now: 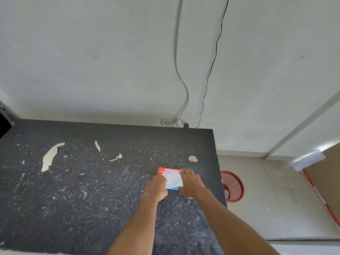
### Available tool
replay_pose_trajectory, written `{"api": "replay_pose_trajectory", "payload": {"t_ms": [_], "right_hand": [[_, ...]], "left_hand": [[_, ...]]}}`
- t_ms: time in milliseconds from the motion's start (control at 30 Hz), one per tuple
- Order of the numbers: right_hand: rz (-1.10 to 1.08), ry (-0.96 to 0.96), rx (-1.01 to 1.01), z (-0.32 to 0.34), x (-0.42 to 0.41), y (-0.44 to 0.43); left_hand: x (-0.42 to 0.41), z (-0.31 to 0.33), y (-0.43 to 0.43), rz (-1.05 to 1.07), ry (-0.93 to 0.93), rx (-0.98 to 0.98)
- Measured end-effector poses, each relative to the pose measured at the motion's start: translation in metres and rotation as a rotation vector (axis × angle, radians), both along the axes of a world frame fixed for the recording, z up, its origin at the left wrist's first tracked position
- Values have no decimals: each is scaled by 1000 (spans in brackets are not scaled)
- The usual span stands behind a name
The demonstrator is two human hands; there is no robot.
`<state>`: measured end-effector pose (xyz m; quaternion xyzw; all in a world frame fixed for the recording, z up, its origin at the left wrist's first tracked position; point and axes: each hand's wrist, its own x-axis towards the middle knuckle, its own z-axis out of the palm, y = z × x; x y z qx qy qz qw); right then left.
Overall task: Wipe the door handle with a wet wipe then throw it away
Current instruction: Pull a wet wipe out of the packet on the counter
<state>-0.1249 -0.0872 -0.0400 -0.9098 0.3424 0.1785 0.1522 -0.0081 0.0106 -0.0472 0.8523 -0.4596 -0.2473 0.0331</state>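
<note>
A red, white and blue wet-wipe pack (172, 176) lies on the black speckled table (92, 181) near its right edge. My left hand (156, 187) grips the pack's left side with curled fingers. My right hand (191, 184) holds the right side, its fingers curled over the top of the pack. No loose wipe shows outside the pack. No door handle is in view.
A red mesh waste basket (232, 186) stands on the tiled floor just right of the table, with something white inside. A wall socket (174, 123) with a white and a black cable sits behind the table. A brown panel (327, 172) stands at far right.
</note>
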Motion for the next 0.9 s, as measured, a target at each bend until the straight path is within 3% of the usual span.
{"api": "replay_pose_trajectory", "payload": {"t_ms": [233,433,600,900], "right_hand": [[7,8,-4,-2,0,-3],[14,0,-2,-4,-1,-4],[9,-14,-8,-9,-3,-8],[-43,-51,-44,-16,-5,-9]], "left_hand": [[-3,-6,-4,-103,-32,-73],[-7,-13,-13,84,-85,-86],[-9,-21,-18,143,-103,-73],[-9,-19,-23,222,-86,-221]]}}
